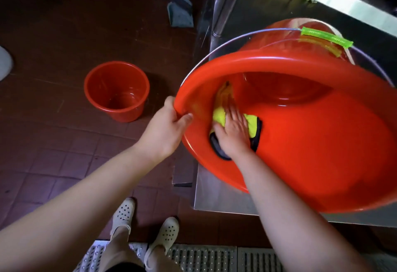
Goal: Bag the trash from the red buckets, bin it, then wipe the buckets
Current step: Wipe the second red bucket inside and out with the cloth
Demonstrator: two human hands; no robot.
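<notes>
Our right hand (233,131) lies flat, fingers spread, pressing a yellow cloth (221,116) with a dark edge against the inner wall of the large red bucket (322,143). The palm pins the cloth so it drags along the plastic rather than bunching.

Our left hand (167,127) is closed on the near-left rim, thumb inside and fingers outside, apparently bracing the bucket against the wiping push.

The bucket is tipped on its side on the steel shelf (214,192) at right, mouth toward us, which brings the inside within reach. Its wire handle with the green grip (326,37) arcs over the far side (a second red bucket seems to sit behind; we cannot tell how it rests).

A smaller red bucket (117,91) stands upright on the tiled floor (53,143), well apart to the left, with no trash visible inside. We judge wiping is under way.
</notes>
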